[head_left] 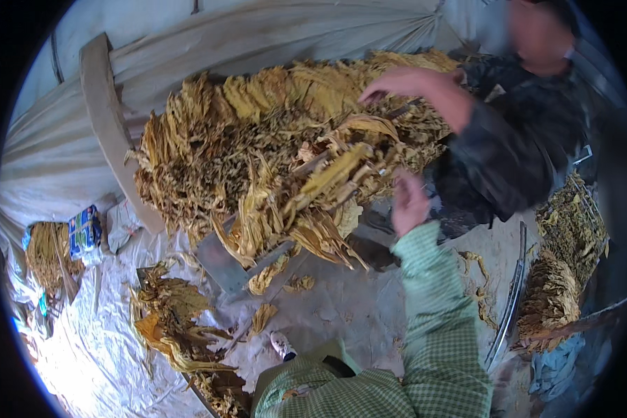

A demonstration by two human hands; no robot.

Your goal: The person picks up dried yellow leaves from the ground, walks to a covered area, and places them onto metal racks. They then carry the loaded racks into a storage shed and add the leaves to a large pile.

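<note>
The person's right hand (409, 204) is by the right end of a loose bunch of dry yellow leaves (327, 174). The bunch lies just left of the fingers (405, 180), in front of a big leaf pile (202, 139). The fingers are blurry, so it is hard to tell if they grip a leaf or are loose. The left hand is out of sight. Leaves hide part of a flat metal piece (219, 266). Another person's hand (418, 83) is above the big pile.
</note>
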